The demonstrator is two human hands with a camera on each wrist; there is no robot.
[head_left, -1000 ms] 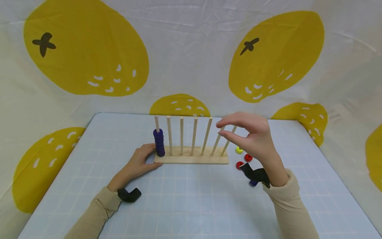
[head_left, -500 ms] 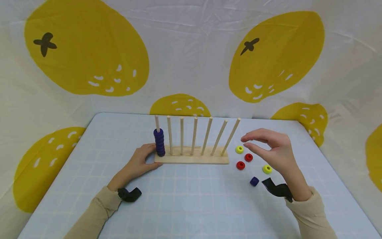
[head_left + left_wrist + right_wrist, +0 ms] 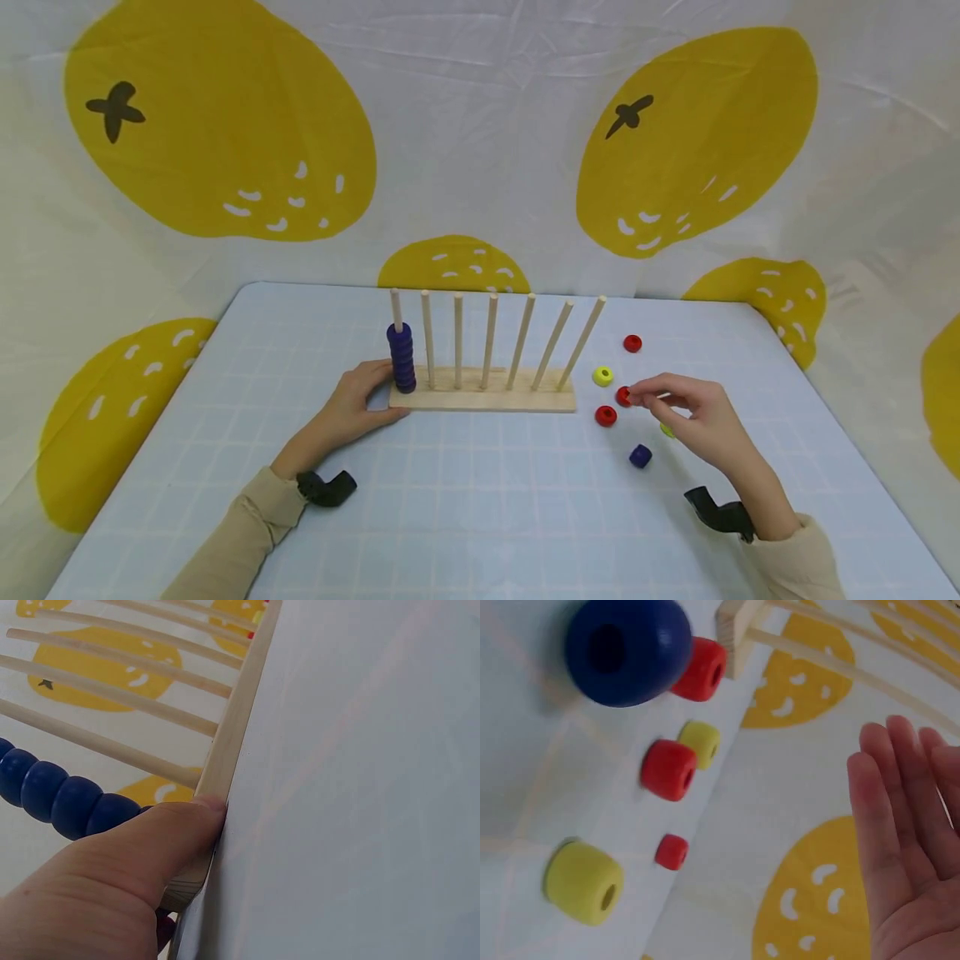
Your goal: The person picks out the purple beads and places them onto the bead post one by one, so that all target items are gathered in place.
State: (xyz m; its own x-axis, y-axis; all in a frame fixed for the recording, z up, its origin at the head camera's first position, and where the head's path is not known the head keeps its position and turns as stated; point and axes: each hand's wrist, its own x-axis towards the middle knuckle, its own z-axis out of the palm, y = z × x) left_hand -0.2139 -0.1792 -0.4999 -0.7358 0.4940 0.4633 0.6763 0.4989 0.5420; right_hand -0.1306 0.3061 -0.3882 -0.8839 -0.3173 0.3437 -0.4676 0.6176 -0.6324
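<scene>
My left hand (image 3: 348, 408) grips the left end of a wooden bead stand (image 3: 480, 401), thumb along the front of its base and the other fingers behind. Dark blue beads (image 3: 402, 358) are stacked on the leftmost peg; the other pegs are bare. In the left wrist view, the thumb (image 3: 150, 847) presses the base (image 3: 225, 757) beside that stack. Over the loose beads at the right hovers my right hand (image 3: 701, 417), holding nothing, its fingertips overlapping a red bead (image 3: 622, 397) in the head view. The right wrist view shows its fingers (image 3: 874, 825) extended, off the table.
Right of the stand lie a yellow bead (image 3: 602, 376), a red bead (image 3: 606, 416), a farther red bead (image 3: 632, 343) and a blue bead (image 3: 640, 456). Another yellow bead (image 3: 667, 430) is partly hidden by the right hand. Behind the table (image 3: 480, 517) hangs a lemon-printed cloth (image 3: 480, 167).
My right hand has moved from the rightmost pegs to the right and down over the loose beads, its fingertips drawing closer together. The left hand stays on the stand.
</scene>
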